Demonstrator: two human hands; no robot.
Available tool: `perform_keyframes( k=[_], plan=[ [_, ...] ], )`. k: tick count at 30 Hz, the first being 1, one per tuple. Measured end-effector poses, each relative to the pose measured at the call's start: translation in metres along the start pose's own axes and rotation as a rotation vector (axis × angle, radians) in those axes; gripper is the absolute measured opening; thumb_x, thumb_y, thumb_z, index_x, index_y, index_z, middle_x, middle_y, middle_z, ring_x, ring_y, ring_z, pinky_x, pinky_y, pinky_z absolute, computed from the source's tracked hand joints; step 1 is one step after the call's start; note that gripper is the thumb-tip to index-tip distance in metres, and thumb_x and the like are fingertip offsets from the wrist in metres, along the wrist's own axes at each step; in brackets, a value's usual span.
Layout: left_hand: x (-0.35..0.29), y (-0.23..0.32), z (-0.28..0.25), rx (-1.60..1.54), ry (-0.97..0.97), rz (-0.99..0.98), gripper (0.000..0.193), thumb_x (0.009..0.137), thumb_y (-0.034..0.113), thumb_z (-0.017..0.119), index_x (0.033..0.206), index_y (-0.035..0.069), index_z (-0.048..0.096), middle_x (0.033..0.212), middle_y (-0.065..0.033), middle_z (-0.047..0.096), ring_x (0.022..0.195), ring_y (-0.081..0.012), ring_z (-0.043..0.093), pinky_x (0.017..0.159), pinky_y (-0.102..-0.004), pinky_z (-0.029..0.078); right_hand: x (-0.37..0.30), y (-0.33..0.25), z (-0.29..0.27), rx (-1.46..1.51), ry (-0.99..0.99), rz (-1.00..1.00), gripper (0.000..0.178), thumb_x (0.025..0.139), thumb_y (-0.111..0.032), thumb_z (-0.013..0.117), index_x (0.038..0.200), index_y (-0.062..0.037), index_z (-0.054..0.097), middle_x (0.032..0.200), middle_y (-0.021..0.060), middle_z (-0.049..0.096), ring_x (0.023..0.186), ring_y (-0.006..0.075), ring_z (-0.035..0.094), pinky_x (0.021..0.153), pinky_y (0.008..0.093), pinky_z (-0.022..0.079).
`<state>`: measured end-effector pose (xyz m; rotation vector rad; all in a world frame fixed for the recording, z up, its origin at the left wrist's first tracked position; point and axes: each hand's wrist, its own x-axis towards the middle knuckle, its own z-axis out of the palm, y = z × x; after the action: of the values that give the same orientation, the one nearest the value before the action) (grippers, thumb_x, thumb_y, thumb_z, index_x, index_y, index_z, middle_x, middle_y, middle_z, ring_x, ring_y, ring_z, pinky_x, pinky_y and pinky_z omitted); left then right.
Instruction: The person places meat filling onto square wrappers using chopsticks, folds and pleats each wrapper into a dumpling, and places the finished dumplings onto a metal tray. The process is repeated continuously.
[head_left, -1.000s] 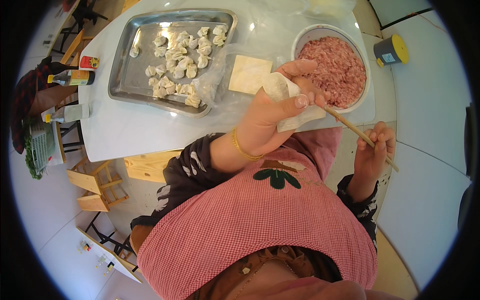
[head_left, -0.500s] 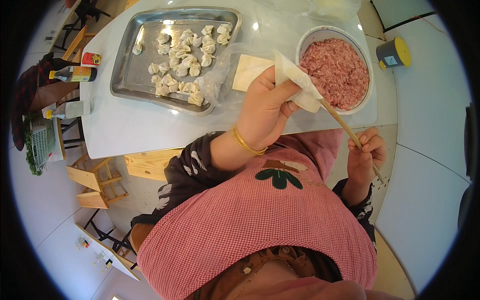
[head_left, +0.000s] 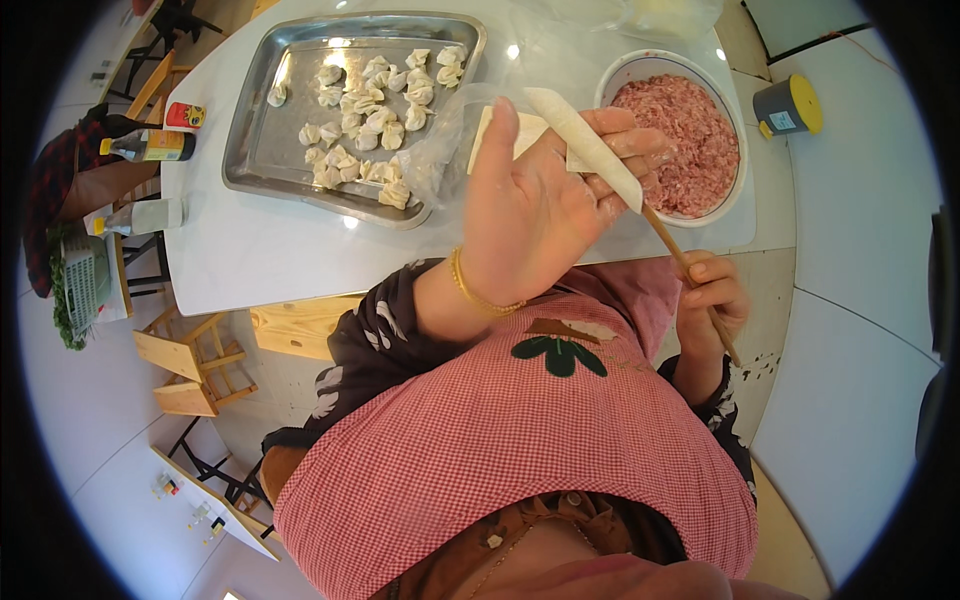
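Left hand (head_left: 535, 215) beneath rolled wrapper (head_left: 590, 150)

Wooden seats (head_left: 168, 358), white table (head_left: 250, 240), pale floor (head_left: 772, 270)

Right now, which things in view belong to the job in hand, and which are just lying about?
In the job:
rolled wrapper on the left hand
stick in the right hand
wrapper stack
meat
bowl
dumplings
tray

Seemingly lying about:
red can
dark bottle
clear bottle
yellow-lidded tub
greens
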<state>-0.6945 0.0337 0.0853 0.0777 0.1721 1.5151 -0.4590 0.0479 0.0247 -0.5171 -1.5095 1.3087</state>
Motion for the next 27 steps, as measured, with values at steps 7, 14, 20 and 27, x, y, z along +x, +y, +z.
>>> perform_keyframes(
  k=[7, 14, 20, 27],
  plan=[
    [0.017, 0.011, -0.035, -0.271, -0.022, -0.1, 0.041, 0.099, 0.039, 0.03, 0.091, 0.005, 0.051, 0.074, -0.0058, 0.048, 0.077, -0.0229, 0.048, 0.086, -0.0402, 0.041, 0.009, -0.009, 0.002, -0.223, -0.181, -0.069, 0.009, 0.079, 0.004, 0.067, 0.076, -0.0043, 0.069, 0.1, 0.0118, 0.066, 0.094, 0.0264, 0.062, 0.08, 0.035, 0.049],
    [0.019, 0.026, -0.042, -0.367, 0.035, 0.025, 0.013, 0.093, 0.006, 0.042, 0.105, 0.001, 0.046, 0.084, -0.0087, 0.048, 0.076, -0.0191, 0.048, 0.082, -0.0366, 0.045, 0.003, -0.012, -0.013, 0.042, -0.115, -0.007, 0.008, 0.085, -0.007, 0.067, 0.079, -0.0057, 0.063, 0.103, 0.0113, 0.064, 0.099, 0.0294, 0.061, 0.081, 0.0364, 0.05],
    [0.014, 0.016, -0.021, -0.313, 0.211, 0.121, 0.022, 0.097, 0.009, 0.041, 0.116, -0.002, 0.044, 0.098, -0.015, 0.053, 0.097, -0.0267, 0.057, 0.104, -0.0456, 0.042, 0.0, 0.0, 0.003, 0.018, -0.007, -0.027, 0.006, 0.083, 0.001, 0.067, 0.078, -0.002, 0.065, 0.102, 0.0151, 0.066, 0.09, 0.0281, 0.064, 0.08, 0.0374, 0.052],
    [0.011, 0.004, -0.028, 0.169, -0.012, 0.253, 0.026, 0.102, 0.027, 0.038, 0.097, 0.004, 0.049, 0.088, -0.0078, 0.051, 0.085, -0.0231, 0.057, 0.097, -0.0496, 0.046, 0.004, -0.006, 0.016, -0.093, -0.038, -0.009, 0.006, 0.082, 0.001, 0.067, 0.077, -0.0008, 0.063, 0.102, 0.0161, 0.066, 0.086, 0.0265, 0.065, 0.078, 0.036, 0.053]
  ],
)
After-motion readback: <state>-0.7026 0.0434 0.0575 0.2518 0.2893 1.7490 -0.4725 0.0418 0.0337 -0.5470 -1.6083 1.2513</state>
